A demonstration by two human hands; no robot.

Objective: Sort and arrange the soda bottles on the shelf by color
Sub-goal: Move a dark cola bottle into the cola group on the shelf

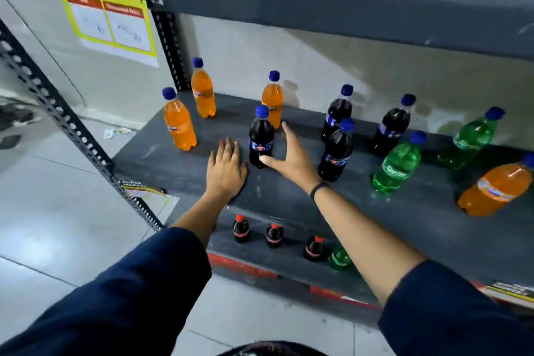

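Note:
A dark cola bottle [261, 139] with a blue cap stands upright on the grey shelf [289, 199]. My right hand [291, 156] is open beside it, thumb touching its base, fingers spread behind it. My left hand [226, 166] rests flat on the shelf just left of the bottle. Three orange bottles [179, 121] [203, 89] [273, 100] stand at the left and back. Three more cola bottles [336, 150] [338, 111] [391, 126] stand to the right. Two green bottles [398, 163] [469, 139] and another orange bottle [497, 189] are at the far right.
An upper shelf [346, 6] hangs overhead with orange packs on it. A perforated metal post [72, 127] bounds the left side. A price poster [107, 17] hangs at the top left. On the lower shelf stand small red-capped cola bottles [241, 228] and a green one [341, 257].

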